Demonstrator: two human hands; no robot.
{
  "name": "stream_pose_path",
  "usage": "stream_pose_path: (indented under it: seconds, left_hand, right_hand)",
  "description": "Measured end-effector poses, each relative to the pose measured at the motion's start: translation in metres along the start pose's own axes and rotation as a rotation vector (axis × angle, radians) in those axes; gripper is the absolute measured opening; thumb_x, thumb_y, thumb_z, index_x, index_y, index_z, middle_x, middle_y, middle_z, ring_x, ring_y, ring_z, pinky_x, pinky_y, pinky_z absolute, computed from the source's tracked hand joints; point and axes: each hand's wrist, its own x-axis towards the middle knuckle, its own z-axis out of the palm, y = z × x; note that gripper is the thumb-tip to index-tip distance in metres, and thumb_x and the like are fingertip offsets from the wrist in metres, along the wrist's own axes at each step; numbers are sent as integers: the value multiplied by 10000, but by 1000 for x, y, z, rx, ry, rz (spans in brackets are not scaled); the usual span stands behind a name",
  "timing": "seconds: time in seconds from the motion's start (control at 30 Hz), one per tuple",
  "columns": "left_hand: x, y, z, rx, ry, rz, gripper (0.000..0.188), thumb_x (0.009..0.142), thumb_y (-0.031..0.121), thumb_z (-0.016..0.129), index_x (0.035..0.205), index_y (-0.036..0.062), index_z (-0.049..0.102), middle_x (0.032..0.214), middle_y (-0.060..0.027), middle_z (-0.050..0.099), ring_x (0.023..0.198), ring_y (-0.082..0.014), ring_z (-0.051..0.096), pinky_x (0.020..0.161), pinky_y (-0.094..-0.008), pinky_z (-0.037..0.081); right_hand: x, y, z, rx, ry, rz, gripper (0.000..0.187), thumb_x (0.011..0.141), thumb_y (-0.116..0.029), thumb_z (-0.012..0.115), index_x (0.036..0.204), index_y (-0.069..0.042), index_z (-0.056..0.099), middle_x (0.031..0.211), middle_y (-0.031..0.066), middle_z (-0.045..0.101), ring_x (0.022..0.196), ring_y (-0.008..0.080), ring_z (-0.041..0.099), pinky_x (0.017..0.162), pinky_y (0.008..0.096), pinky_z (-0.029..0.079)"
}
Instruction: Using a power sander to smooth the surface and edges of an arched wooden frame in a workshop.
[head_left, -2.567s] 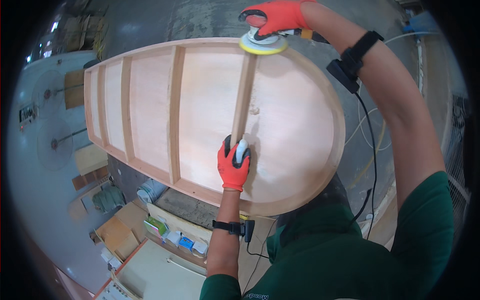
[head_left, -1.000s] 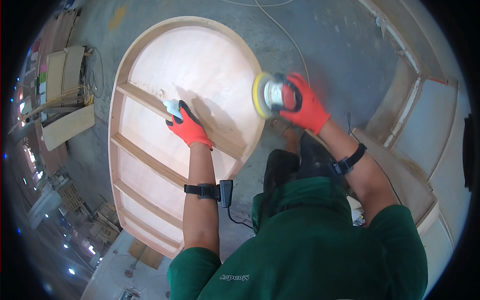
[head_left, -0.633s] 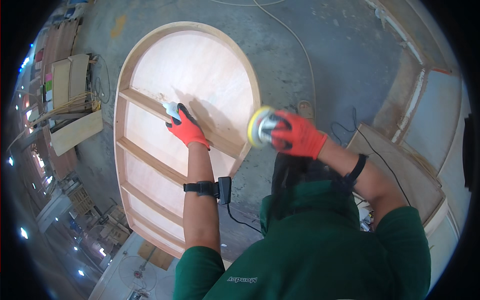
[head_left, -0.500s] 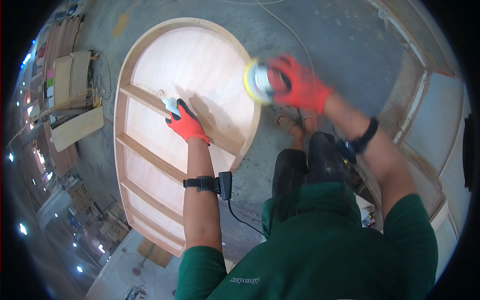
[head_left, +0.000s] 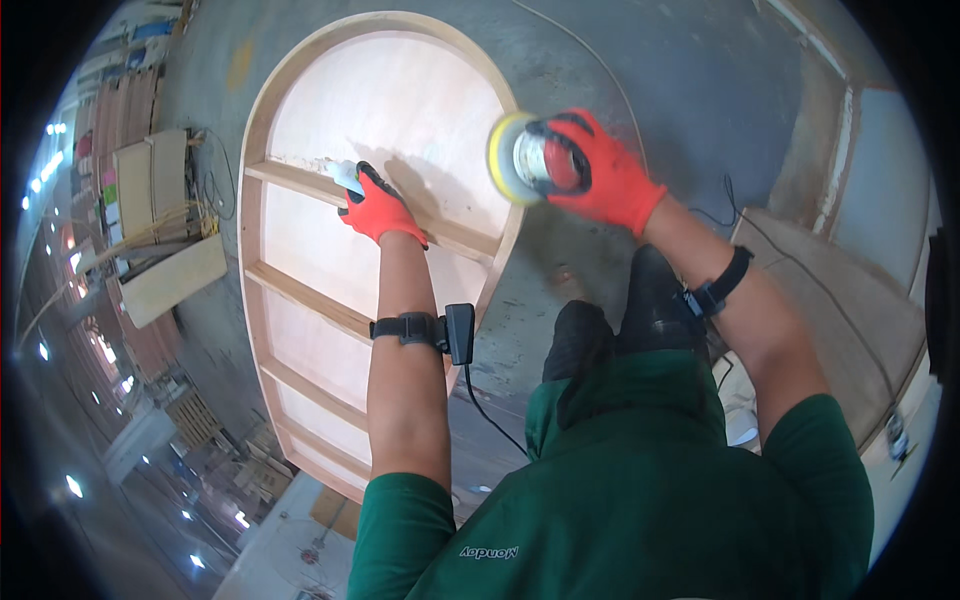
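Observation:
A rounded wooden frame (head_left: pixel 380 21) with a pale board back and several crosspieces stands at the left. My right hand (head_left: pixel 607 180), in a red and black glove, is closed round an orbital sander (head_left: pixel 530 158). The sander's yellow-rimmed pad is at the frame's right outer edge; whether it touches cannot be made out. Over the upper crosspiece (head_left: pixel 450 235), my left hand (head_left: pixel 382 207), gloved alike, is closed on a small whitish squeeze bottle (head_left: pixel 344 175). Its nozzle points toward the upper left, near brownish specks along that crosspiece.
Boards and panels (head_left: pixel 155 190) are stacked at the far left. A thin cable (head_left: pixel 600 62) runs across the grey floor beyond the sander. To the right is a large brown panel (head_left: pixel 800 290) with a dark cord over it. My knees (head_left: pixel 650 290) are just below the sander.
The view has shifted, so the frame sits slightly higher and further right. The sander stays by the frame's right edge, its blur reduced. My left hand keeps the bottle over the same crosspiece.

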Motion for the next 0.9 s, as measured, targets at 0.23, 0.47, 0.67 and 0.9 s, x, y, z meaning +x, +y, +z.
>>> stream_pose_path:
  seconds: [0.23,0.47,0.67,0.9]
  left_hand:
    - [8,-7,-4,11,-70,52,492,965,423,611,1319,84,643,1433,-202,373,1111,-291,599,928,-442,495]
    - [-7,6,-7,86,-83,19,508,971,450,583,1331,95,633,1398,-196,382,1141,-330,586,923,-481,521]
    - [-19,18,-5,181,-6,-20,505,974,438,584,1334,88,627,1394,-193,380,1138,-335,590,926,-470,522]
    - [1,-2,3,251,84,1,485,965,398,609,1317,64,635,1376,-182,411,1114,-274,592,956,-419,482]
  right_hand:
    - [-105,-57,77,-25,136,-30,648,718,-303,842,1309,-207,597,1331,139,477,1051,345,628,897,441,537]
    - [-143,-82,117,-53,18,-272,466,779,-267,778,1234,-284,677,1222,140,577,1015,282,634,866,413,535]
    - [-60,-57,25,-193,-129,-79,564,831,-238,694,1378,-313,575,1327,165,532,1096,346,633,951,446,518]
    - [108,-27,-51,-330,-295,-84,469,920,-322,648,1379,-263,575,1352,189,520,1064,391,629,948,452,521]
